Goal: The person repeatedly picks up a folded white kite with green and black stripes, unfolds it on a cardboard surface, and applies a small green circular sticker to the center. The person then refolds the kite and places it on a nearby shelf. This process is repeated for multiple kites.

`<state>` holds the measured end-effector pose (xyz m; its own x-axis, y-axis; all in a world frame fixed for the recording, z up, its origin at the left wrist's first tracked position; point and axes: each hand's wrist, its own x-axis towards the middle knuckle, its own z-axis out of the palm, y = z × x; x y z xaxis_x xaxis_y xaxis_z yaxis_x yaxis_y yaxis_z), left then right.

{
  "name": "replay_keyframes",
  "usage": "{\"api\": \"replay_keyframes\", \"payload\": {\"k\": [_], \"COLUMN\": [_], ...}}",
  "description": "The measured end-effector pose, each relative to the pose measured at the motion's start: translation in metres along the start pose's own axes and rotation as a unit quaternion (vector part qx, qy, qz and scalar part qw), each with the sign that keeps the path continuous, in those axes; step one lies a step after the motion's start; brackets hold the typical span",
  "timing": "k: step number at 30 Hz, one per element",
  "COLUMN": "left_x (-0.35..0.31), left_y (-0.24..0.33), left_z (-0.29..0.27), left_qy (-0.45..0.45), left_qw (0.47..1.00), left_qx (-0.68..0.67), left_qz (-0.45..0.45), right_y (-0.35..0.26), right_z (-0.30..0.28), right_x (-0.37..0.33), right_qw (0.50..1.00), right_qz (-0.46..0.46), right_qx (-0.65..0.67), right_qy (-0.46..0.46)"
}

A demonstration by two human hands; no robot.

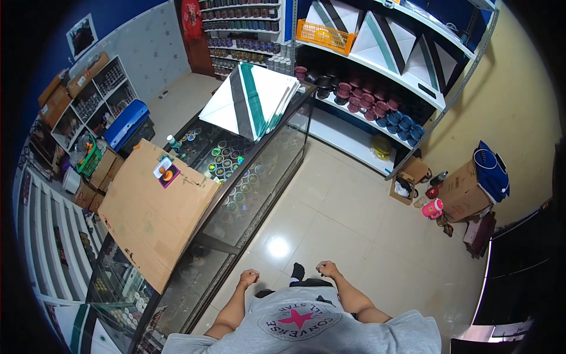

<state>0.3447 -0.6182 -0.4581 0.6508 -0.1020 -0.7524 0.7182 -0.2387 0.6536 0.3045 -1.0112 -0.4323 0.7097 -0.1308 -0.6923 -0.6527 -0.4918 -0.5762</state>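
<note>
My left hand hangs in front of my body with its fingers curled closed, and nothing shows in it. Closed in the same loose way, my right hand is apart from everything, above the tiled floor. Nearest to the left hand is a glass display counter. On its top lies a flat cardboard sheet bearing a stamp with an orange-brown handle on a small stamp pad. Farther along stands a stack of white bags with grey and green stripes. A small bottle is between them.
Shelves at the back hold maroon and blue cups, striped white packages and an orange basket. Along the right wall are cardboard boxes and a pink jug. A blue-lidded bin stands beyond the counter.
</note>
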Motion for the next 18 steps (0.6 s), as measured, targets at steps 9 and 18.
{"api": "replay_keyframes", "payload": {"k": [9,18], "left_x": [0.018,0.009], "left_y": [0.028,0.023], "left_z": [0.024,0.000], "left_qy": [0.022,0.025], "left_qw": [0.999,0.996], "left_qx": [0.031,0.078], "left_qz": [0.021,-0.045], "right_y": [-0.006,-0.033], "right_z": [-0.034,-0.027], "right_x": [0.024,0.053], "right_qw": [0.998,0.998], "right_qz": [0.023,0.006], "right_qx": [-0.047,-0.038], "right_qy": [-0.039,-0.043]}}
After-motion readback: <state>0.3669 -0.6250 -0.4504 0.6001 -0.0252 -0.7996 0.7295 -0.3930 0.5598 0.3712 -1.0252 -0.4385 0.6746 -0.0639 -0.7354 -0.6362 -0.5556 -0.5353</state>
